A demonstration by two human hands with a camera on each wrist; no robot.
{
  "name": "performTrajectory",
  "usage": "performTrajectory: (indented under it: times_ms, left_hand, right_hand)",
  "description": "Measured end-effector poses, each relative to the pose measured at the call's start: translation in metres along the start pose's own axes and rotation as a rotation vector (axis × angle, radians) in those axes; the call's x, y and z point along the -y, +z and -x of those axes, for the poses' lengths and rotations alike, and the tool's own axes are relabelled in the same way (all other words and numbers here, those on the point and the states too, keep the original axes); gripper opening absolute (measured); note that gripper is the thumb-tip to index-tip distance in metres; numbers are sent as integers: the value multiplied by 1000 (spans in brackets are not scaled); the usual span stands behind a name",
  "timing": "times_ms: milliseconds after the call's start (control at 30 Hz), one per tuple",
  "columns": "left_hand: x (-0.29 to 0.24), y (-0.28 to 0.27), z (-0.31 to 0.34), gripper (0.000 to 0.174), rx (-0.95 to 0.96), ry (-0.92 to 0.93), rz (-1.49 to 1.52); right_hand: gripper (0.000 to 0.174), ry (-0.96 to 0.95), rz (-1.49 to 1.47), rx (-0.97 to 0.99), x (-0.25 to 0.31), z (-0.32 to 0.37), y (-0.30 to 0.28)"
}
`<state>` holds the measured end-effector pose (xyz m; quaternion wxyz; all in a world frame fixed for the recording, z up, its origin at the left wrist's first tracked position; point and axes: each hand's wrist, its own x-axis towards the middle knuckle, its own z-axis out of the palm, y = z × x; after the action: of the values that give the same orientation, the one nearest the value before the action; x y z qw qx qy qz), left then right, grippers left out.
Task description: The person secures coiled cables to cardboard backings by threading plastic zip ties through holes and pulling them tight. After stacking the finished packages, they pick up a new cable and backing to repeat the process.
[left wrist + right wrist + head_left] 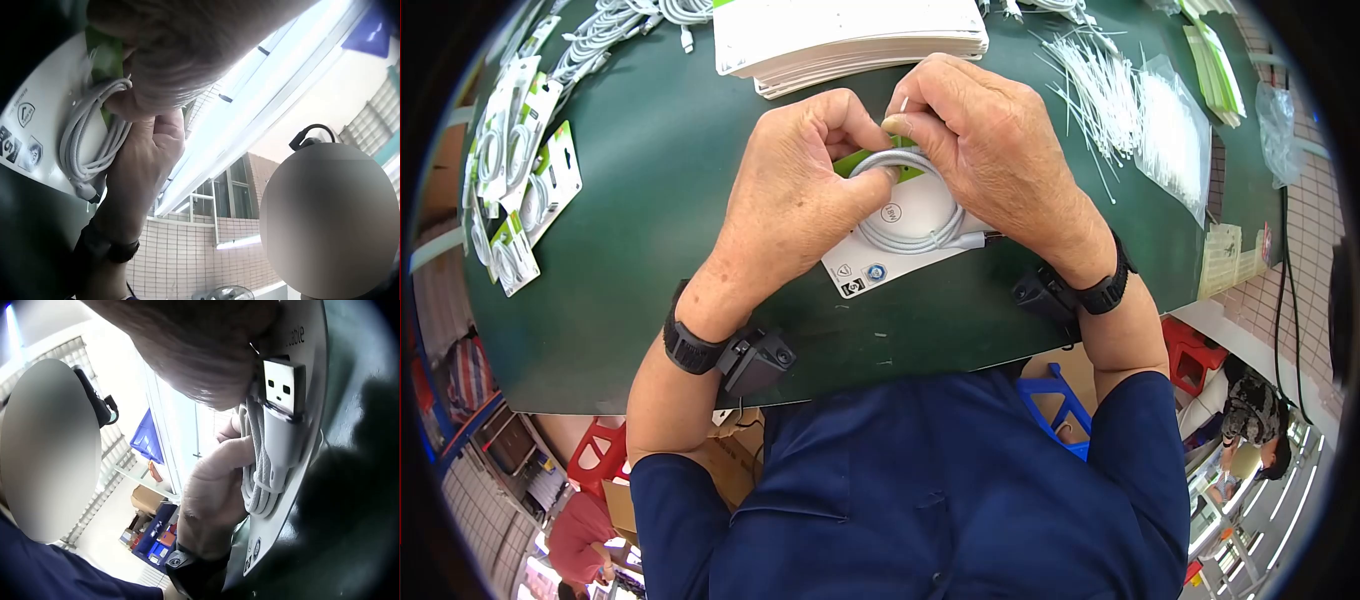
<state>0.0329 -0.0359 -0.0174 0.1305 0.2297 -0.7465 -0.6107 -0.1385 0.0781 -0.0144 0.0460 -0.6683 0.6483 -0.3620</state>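
A white and green card (pixel 840 265) carries a coiled white cable (pixel 897 243) on its face. At the coil's upper left, the left hand (pixel 785 190) grips card and cable, its thumb lying over the coil. The right hand (pixel 1010 150) has thumb and forefinger pinched at the card's top edge, with a thin white strip (pixel 904 104) showing between them. A metal USB plug (pixel 284 387) stands out on the card in the right wrist view. The left wrist view shows the coil (pixel 81 137) beside both hands; the fingertips there are partly hidden.
Behind the hands stands a stack of white cards (pixel 850 45). Loose white zip ties (pixel 1097 95) and a bag of them (pixel 1175 130) lie at the right. Carded cables (pixel 510 150) sit at the left, with bundled cables (pixel 600 40) behind. The green table's (pixel 880 350) near edge is by the person's body.
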Motion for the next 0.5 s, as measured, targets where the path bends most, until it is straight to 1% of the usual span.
performTrajectory:
  times_ms: [67,167,500]
  left_hand:
    - [5,5,0,10,-38,25,17]
    - [6,7,-1,9,-39,38,61]
    - [5,11,0,9,-8,2,106]
  right_hand:
    - [12,-7,21,-12,1,-1,1]
    - [13,-28,50,-29,1,-2,3]
    - [15,-52,122,-55,1,-2,3]
